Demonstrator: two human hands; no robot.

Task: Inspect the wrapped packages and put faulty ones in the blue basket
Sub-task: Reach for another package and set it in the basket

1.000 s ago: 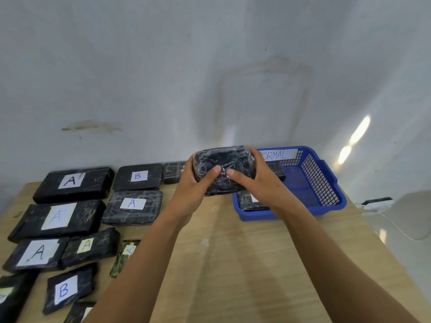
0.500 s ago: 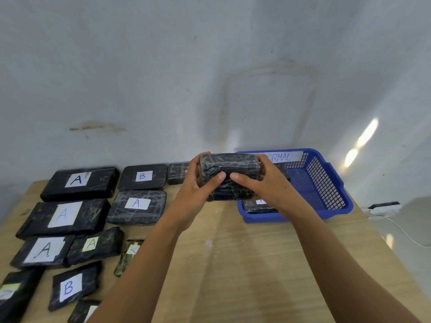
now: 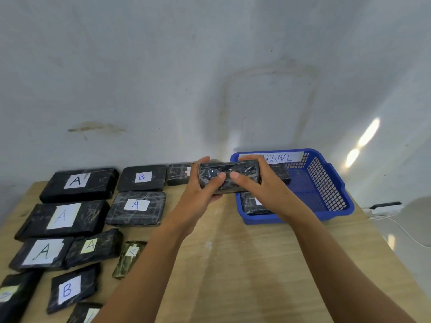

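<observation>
Both hands hold one black film-wrapped package (image 3: 229, 170) in the air above the table's far middle, just left of the blue basket (image 3: 326, 180). My left hand (image 3: 201, 190) grips its left end with the thumb on the front face. My right hand (image 3: 261, 187) grips the right end, thumb tip close to the other thumb. The package is tilted so I see a narrow side; no label shows on it. The basket carries a white label reading "NORMAL" on its far rim and holds two wrapped packages (image 3: 254, 203), partly hidden by my right hand.
Several black wrapped packages with paper labels A and B lie in rows on the wooden table (image 3: 233, 264) at the left, among them a large A package (image 3: 78, 184) and a B package (image 3: 141, 177). A white wall stands behind. A power strip (image 3: 386, 206) and cable lie right of the table.
The held package has been turned in both hands, from showing a broad face to showing a narrow side. The view shifted slightly; the hands stayed beside the basket.
</observation>
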